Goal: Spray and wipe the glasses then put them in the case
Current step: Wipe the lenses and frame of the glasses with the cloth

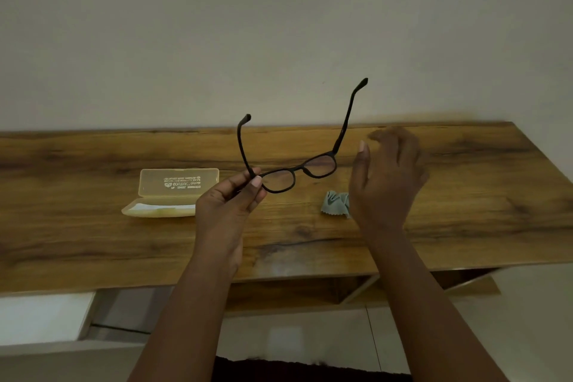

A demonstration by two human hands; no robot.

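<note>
Black-framed glasses hang in the air above the wooden desk, arms unfolded and pointing up and away. The left hand pinches them at the left hinge between thumb and fingertips. The right hand hovers just beside the right lens, fingers loosely spread and holding nothing; its far fingers are blurred.

A crumpled grey cloth lies on the desk beneath the right hand, partly hidden by it. The translucent yellowish case sits open to the left, lid up, with something pale lying in its tray that I cannot make out. No spray bottle shows anywhere.

With the cloth set down and the case already open, my guess is that the spraying and wiping may be over and the glasses are being checked or are about to be folded. The lenses give no clear sign of wet or dry, so this is uncertain. Folding both arms and laying the glasses in the case is left.

The lid carries white printing, seen upside down; it is too small and soft to read reliably.
</note>
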